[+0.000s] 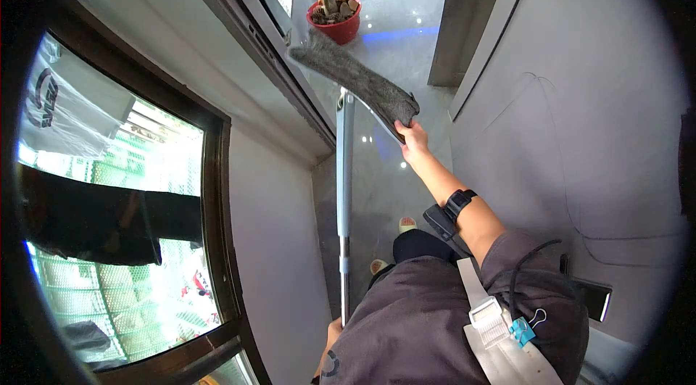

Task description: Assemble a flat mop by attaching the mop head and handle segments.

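Note:
A flat mop with a long blue-and-silver handle [344, 175] stands in front of me, its fluffy grey pad [355, 75] raised and slanting down to the right. My right hand [413, 140] is closed on the near right end of the mop head, the thumb against the pad. Low down beside my body, my left hand [334, 331] grips the lower end of the handle; much of that hand is hidden by my shirt. Beyond the pad stands a red flowerpot [338, 25] with a green plant and stones in it.
A dark-framed window [225, 218] lies on my left, with clothes hanging beyond it. A door frame [268, 59] runs along the left of the passage. The grey wall [565, 95] rises close on my right. Underfoot is a shiny grey tiled floor [384, 167].

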`<control>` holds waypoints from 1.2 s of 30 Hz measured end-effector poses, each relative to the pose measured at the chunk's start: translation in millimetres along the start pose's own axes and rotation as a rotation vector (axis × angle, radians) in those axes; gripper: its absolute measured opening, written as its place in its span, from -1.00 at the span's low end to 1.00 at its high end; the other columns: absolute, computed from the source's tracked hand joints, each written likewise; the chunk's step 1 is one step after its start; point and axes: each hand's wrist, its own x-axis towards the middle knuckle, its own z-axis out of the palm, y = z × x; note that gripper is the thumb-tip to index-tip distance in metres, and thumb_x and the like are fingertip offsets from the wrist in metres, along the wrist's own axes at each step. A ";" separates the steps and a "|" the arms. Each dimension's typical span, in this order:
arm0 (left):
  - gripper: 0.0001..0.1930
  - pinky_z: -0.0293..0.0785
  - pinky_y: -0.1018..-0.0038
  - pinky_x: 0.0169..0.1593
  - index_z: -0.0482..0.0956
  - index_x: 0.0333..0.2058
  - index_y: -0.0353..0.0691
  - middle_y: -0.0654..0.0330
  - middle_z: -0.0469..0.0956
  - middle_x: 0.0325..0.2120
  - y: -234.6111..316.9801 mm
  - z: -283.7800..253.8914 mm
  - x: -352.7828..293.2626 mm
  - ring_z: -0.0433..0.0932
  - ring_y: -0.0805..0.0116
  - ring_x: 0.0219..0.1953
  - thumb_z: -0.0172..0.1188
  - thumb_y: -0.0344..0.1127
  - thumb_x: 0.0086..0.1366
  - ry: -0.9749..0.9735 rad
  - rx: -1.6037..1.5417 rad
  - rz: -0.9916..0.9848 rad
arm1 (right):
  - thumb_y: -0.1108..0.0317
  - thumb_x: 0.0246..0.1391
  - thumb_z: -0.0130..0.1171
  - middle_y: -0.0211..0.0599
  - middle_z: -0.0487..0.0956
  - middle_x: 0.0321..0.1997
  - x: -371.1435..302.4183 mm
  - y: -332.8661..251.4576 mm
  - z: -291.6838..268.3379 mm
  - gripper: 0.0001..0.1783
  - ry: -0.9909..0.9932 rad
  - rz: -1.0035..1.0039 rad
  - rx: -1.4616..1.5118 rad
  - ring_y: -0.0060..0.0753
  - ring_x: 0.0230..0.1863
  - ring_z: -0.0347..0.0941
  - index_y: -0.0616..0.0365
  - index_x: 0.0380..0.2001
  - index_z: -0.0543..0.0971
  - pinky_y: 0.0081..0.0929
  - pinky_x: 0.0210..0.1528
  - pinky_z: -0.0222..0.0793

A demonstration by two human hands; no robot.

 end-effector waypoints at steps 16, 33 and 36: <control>-0.75 0.16 0.57 -0.71 0.36 -0.63 -0.24 0.34 0.28 -0.82 35.8 -14.1 60.9 0.25 0.57 -0.79 0.21 -0.24 0.01 -0.077 -0.056 0.081 | 0.04 -0.09 0.12 -0.48 0.31 -0.68 -110.2 58.1 49.5 -0.67 -0.248 0.497 0.123 -0.57 -0.70 0.27 0.02 -0.44 0.32 -0.55 -0.67 0.23; -0.67 0.20 0.51 -0.61 0.36 -0.70 -0.30 0.30 0.27 -0.82 15.0 -51.7 31.1 0.23 0.54 -0.71 0.25 -0.18 -0.04 -0.032 0.318 0.131 | 0.38 -0.15 0.12 -0.48 0.24 -0.77 -49.2 3.1 51.1 -0.83 -0.145 0.276 0.085 -0.61 -0.77 0.17 0.06 -0.61 0.31 -0.59 -0.73 0.12; -0.70 0.16 0.57 -0.66 0.34 -0.67 -0.26 0.35 0.28 -0.82 55.1 -27.9 46.8 0.21 0.59 -0.73 0.22 -0.21 0.01 -0.056 0.045 0.096 | 0.39 -0.14 0.10 -0.46 0.24 -0.79 -110.4 37.0 63.3 -0.83 -0.121 0.341 0.014 -0.60 -0.78 0.19 0.09 -0.62 0.30 -0.57 -0.73 0.15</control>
